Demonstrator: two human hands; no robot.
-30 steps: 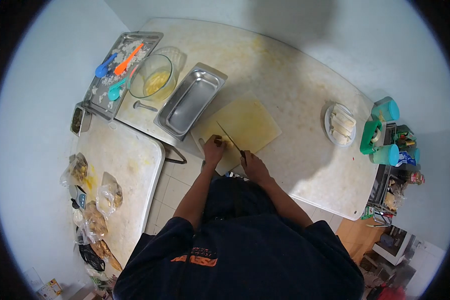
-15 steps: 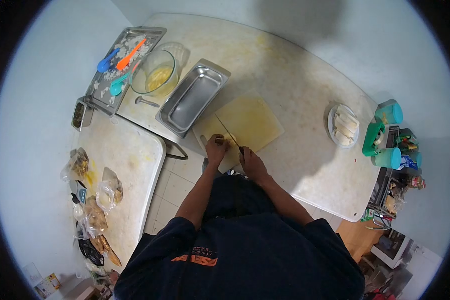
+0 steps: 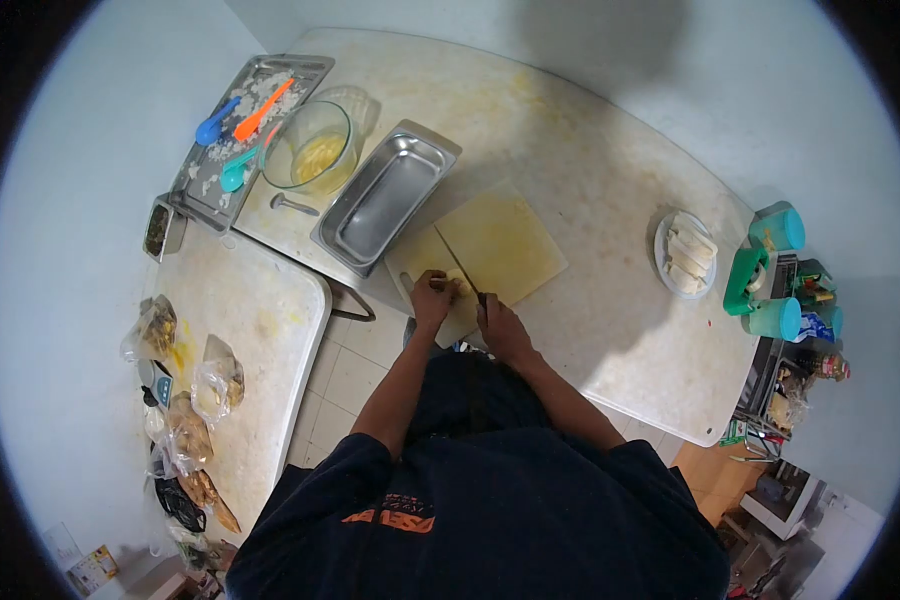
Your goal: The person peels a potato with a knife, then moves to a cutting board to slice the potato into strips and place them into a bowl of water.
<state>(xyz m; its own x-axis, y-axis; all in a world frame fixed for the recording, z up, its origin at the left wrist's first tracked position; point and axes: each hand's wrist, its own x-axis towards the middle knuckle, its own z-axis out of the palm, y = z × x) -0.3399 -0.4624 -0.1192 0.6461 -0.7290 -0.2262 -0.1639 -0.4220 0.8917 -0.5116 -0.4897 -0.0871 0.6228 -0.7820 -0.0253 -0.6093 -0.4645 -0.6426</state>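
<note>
On the pale yellow cutting board (image 3: 515, 245), my left hand (image 3: 433, 298) is closed on a small pale yellow piece of food (image 3: 458, 279), its kind too small to make out. My right hand (image 3: 504, 330) grips the handle of a long knife (image 3: 454, 250). The blade points up and to the left across the board, beside the piece and close to my left fingertips. Just beyond the board's left corner stands a deep steel pan (image 3: 385, 200) with a bare bottom.
A glass bowl (image 3: 320, 155) with yellow contents and a steel tray (image 3: 205, 190) with white bits and coloured spoons are at upper left. A plate of pale pieces (image 3: 688, 255) lies right, near turquoise-lidded containers (image 3: 778, 318). Plastic bags (image 3: 218, 385) lie on the left table.
The knife has shifted slightly, its tip a little up and to the right. My left hand stays on the piece with hardly any movement.
</note>
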